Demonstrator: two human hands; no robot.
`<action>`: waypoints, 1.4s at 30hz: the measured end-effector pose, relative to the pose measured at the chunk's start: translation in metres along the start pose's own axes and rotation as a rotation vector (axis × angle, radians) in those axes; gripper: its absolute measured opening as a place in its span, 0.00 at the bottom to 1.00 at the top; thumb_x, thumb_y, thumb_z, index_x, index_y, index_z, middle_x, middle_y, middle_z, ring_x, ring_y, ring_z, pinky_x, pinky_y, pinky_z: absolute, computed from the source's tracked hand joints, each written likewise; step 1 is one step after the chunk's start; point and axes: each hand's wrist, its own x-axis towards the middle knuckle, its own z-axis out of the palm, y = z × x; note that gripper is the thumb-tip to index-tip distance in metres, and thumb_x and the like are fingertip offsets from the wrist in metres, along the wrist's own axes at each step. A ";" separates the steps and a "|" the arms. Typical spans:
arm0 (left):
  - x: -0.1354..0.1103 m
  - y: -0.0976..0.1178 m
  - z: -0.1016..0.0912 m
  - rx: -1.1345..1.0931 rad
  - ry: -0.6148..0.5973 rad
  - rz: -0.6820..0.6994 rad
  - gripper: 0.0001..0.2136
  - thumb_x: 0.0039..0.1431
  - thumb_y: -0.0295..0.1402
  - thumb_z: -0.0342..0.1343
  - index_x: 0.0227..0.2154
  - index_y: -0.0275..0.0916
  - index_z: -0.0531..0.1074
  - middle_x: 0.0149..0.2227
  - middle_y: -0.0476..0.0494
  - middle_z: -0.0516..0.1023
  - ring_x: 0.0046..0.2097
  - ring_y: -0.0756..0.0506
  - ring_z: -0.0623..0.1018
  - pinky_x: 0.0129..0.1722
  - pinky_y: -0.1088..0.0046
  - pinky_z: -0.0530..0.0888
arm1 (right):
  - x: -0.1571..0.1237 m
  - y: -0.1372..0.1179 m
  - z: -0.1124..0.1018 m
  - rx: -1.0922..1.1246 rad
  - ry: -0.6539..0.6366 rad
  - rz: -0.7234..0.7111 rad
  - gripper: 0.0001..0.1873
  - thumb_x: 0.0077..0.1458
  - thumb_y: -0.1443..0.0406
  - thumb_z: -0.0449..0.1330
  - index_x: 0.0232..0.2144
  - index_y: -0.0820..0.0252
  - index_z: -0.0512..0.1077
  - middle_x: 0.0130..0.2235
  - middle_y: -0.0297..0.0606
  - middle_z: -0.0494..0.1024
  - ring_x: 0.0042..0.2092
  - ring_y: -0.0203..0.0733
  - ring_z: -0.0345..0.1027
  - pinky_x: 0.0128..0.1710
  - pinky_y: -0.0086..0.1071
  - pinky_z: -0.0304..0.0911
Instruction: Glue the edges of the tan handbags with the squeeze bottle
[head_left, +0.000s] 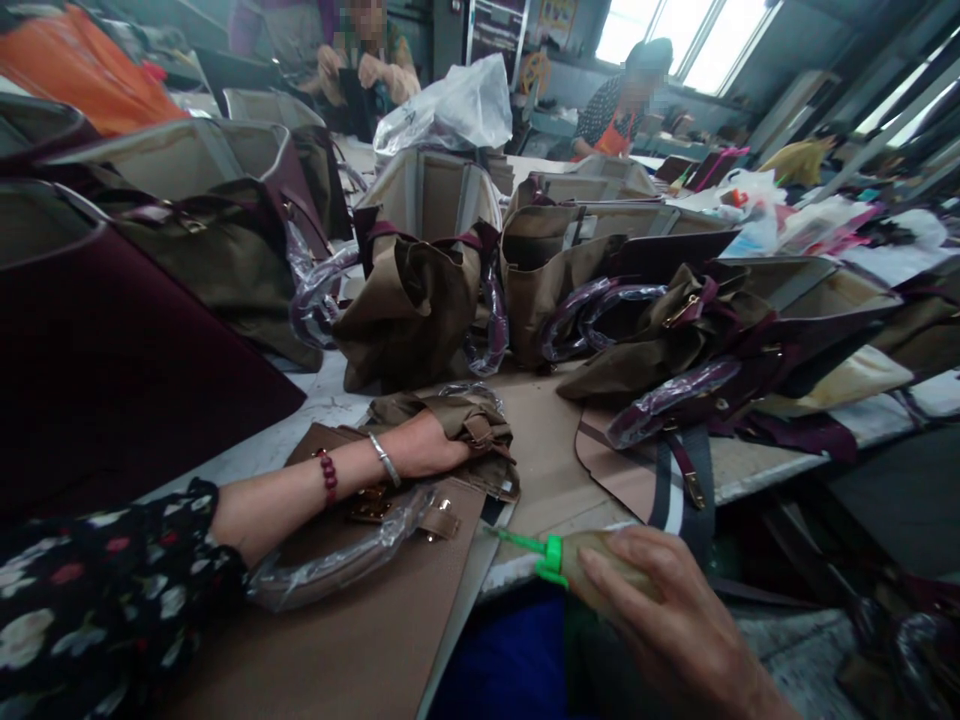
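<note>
My right hand [660,600] is closed round a squeeze bottle [592,568] of yellowish liquid with a green cap. Its thin green nozzle points left, towards the edge of a brown handbag [360,610]. My left hand [431,447] is on the folded olive-brown fabric [491,445] at the top of that bag. The fingertips are hidden in the cloth, and the fingers look bent over it. In front of my left wrist lies the bag's handle [337,560], wrapped in clear plastic, with gold-coloured fittings nearby.
Several unfinished maroon and olive bags [420,310] stand across the table [544,420]. A large maroon panel [135,350] rises at left. A flat pinkish-brown piece [619,465] and a striped strap [686,490] lie at right. Co-workers [626,100] sit behind, near a clear plastic bag [450,110].
</note>
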 end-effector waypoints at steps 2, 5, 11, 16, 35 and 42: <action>0.000 0.000 0.000 0.004 0.030 0.015 0.09 0.56 0.29 0.50 0.38 0.36 0.73 0.40 0.45 0.77 0.42 0.47 0.74 0.50 0.69 0.68 | 0.000 0.005 0.001 -0.052 0.023 0.047 0.19 0.57 0.74 0.54 0.50 0.55 0.68 0.42 0.44 0.70 0.47 0.44 0.64 0.45 0.37 0.67; 0.001 0.000 0.000 -0.001 0.030 0.034 0.08 0.57 0.30 0.50 0.36 0.36 0.73 0.38 0.45 0.77 0.39 0.48 0.74 0.49 0.70 0.69 | -0.005 0.007 0.003 -0.018 0.000 0.025 0.19 0.58 0.75 0.52 0.50 0.58 0.67 0.42 0.45 0.70 0.47 0.44 0.64 0.46 0.38 0.67; 0.000 -0.001 0.001 -0.005 0.018 0.020 0.09 0.56 0.31 0.49 0.37 0.35 0.73 0.39 0.44 0.76 0.40 0.47 0.74 0.48 0.69 0.69 | -0.006 0.005 0.003 0.036 -0.001 0.004 0.16 0.60 0.72 0.52 0.50 0.60 0.68 0.42 0.46 0.70 0.47 0.44 0.63 0.45 0.36 0.66; 0.000 0.000 0.000 0.005 0.022 0.013 0.10 0.56 0.32 0.49 0.37 0.35 0.72 0.39 0.44 0.76 0.41 0.47 0.73 0.50 0.69 0.68 | -0.003 0.004 0.005 0.055 0.007 0.022 0.15 0.61 0.73 0.51 0.49 0.61 0.68 0.40 0.45 0.69 0.45 0.42 0.64 0.42 0.34 0.67; 0.000 0.004 0.002 -0.006 0.026 0.004 0.09 0.56 0.34 0.49 0.34 0.36 0.72 0.36 0.45 0.76 0.40 0.47 0.74 0.47 0.70 0.69 | 0.001 0.001 0.004 0.010 0.005 -0.046 0.13 0.62 0.71 0.50 0.46 0.63 0.70 0.37 0.45 0.69 0.43 0.42 0.64 0.40 0.34 0.68; 0.000 0.000 0.001 0.010 0.024 -0.002 0.08 0.56 0.31 0.49 0.34 0.36 0.72 0.36 0.45 0.75 0.39 0.47 0.73 0.47 0.70 0.69 | 0.000 0.000 0.005 -0.058 0.038 -0.014 0.13 0.63 0.71 0.50 0.46 0.62 0.70 0.38 0.45 0.69 0.44 0.43 0.64 0.42 0.36 0.67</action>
